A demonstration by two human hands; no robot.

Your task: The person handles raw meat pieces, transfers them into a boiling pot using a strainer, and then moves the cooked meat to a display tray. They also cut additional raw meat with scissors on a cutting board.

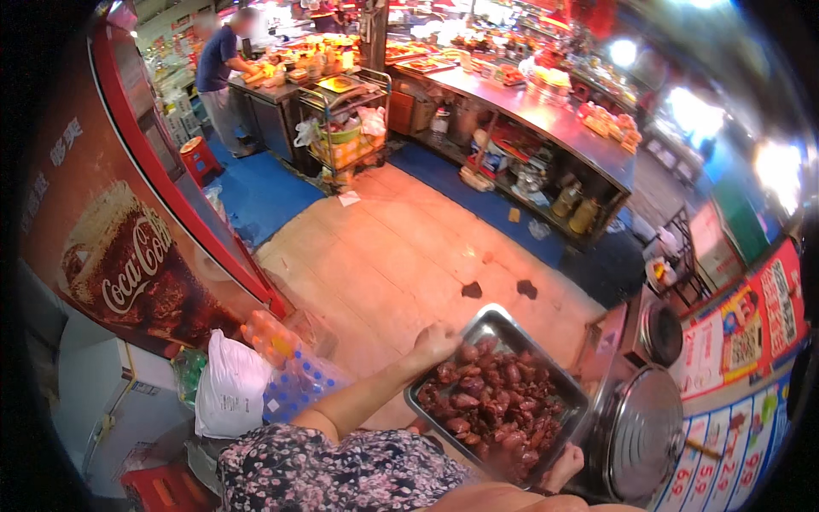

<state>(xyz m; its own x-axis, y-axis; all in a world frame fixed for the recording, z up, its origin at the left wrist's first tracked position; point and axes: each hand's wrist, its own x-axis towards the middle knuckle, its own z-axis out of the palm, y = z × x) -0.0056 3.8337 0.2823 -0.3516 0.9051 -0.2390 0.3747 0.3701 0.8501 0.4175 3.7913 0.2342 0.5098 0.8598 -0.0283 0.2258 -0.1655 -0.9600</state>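
Observation:
A rectangular metal tray (496,318) is held in front of my body, turned at an angle in the view. Dark reddish-brown pieces of meat (492,403) cover most of its bottom. My left hand (440,342) grips the tray's far left edge, with its fingers curled at the rim. At the near right edge, my right hand (564,466) is closed on the rim. The undersides of the tray and the fingertips beneath it are hidden.
A lidded metal pot (643,435) and a round burner (659,333) stand right. A Coca-Cola refrigerator (137,269), a white sack (230,384) and bottles with blue caps (301,384) stand left. A loaded cart (345,128), a long metal counter (512,109) and a person (221,77) are farther off.

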